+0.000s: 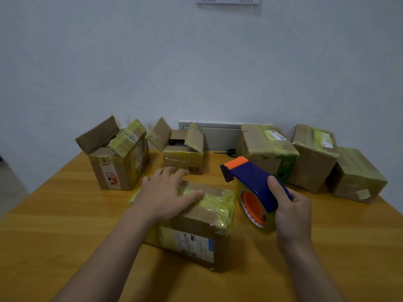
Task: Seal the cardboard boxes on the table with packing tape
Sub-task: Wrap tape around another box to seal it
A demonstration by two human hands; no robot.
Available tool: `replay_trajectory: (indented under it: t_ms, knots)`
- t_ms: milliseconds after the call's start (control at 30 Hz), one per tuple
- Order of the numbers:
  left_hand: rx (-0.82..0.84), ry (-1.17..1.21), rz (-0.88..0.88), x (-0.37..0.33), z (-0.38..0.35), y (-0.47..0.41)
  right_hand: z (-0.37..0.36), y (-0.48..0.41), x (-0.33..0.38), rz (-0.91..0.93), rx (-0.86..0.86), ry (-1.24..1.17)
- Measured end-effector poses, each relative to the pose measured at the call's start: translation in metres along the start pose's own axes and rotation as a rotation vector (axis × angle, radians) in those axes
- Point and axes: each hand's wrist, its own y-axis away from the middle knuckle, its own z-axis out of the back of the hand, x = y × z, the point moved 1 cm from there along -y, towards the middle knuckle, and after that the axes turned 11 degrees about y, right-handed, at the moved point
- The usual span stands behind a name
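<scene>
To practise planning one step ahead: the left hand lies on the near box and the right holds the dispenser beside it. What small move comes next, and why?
Probably bring the dispenser onto the top of the near box. The left hand lies flat on that box, seemingly steadying it, while the right hand grips the dispenser beside the box's right side, not on it.

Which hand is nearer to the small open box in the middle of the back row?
Left. The left hand rests on the near box just in front of the small open box; the right hand grips the tape dispenser farther to the right.
</scene>
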Motion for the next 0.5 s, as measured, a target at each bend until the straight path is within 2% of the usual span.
replay_trajectory:
  t_ms: [67,133,200,267,300,500]
  knots:
    - [-0.061,0.099,-0.097,-0.001,0.006,0.000,0.005,-0.001,0.000,0.003,0.009,0.007]
    - [-0.187,0.072,-0.100,0.000,0.008,0.002,0.010,-0.001,0.002,0.016,0.025,0.011]
    - [-0.273,0.001,0.103,0.003,0.005,0.005,0.016,-0.001,0.004,0.042,0.039,0.026]
    - [-0.223,-0.025,0.291,0.005,-0.004,0.008,0.019,-0.001,0.004,0.063,0.054,0.034]
    - [-0.205,-0.007,0.301,0.006,-0.008,0.008,0.021,-0.001,0.004,0.074,0.065,0.036]
    - [-0.263,0.422,-0.019,0.006,-0.005,-0.004,0.035,-0.003,0.007,0.112,0.166,0.008]
